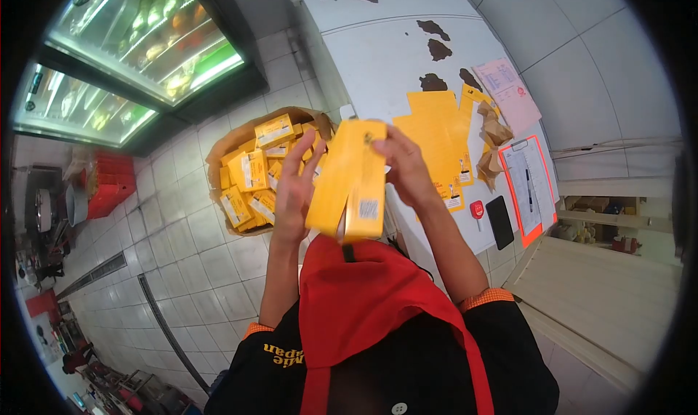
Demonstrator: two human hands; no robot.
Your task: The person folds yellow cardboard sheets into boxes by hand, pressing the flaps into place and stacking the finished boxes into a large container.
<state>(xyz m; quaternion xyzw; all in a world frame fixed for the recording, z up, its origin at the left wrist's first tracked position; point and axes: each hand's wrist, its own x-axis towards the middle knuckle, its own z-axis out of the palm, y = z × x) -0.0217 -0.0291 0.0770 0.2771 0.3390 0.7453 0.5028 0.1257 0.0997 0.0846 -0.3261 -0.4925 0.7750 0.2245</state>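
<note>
A yellow carton (347, 179) with a QR code on one side is held up in front of my chest, its lower end partly open. My right hand (408, 166) grips its upper right edge, thumb on the printed face. Beside the carton's left side is my left hand (297, 186), its fingers apart and pointing up; whether the palm touches the carton is unclear. Flat yellow cartons (436, 135) lie on the white surface (378, 51) to the right. On the left, a large brown paper bag (216, 160) on the floor holds several folded yellow boxes (254, 169).
Right of the flat cartons lie crumpled brown paper (494, 130), a pink paper (507, 88), an orange clipboard (527, 186) with a pen, a black phone (500, 222) and a red tag (477, 210). A glass-door fridge (145, 44) and red crates (111, 184) are at the left.
</note>
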